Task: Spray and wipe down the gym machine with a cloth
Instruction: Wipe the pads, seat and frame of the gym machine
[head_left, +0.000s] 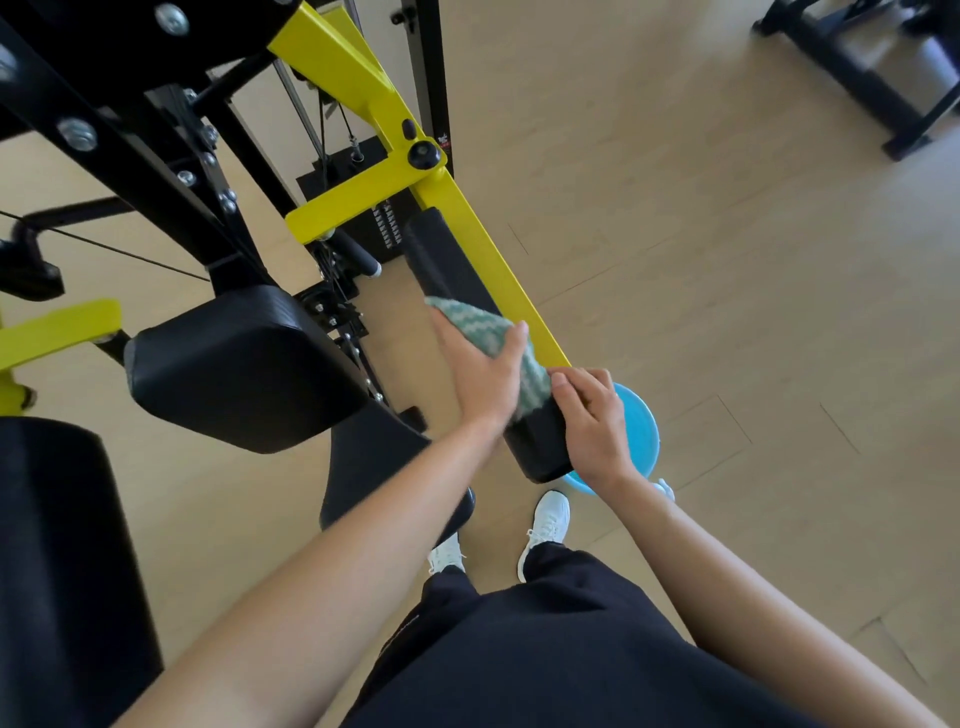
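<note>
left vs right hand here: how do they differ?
The left hand holds the green-and-white cloth against the long black pad; the right hand has no cloth. The left hand sits farther up the pad; the right hand grips the pad's near end, thumb on top. Shared: both are bare and on the same pad.

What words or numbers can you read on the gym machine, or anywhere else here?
Nothing here is clear enough to read.
Sticker on the black post: red and white, too small to read.
Marks on the weight stack: white, too blurred to read.
Faint print on the trousers: too blurred to read.
</note>
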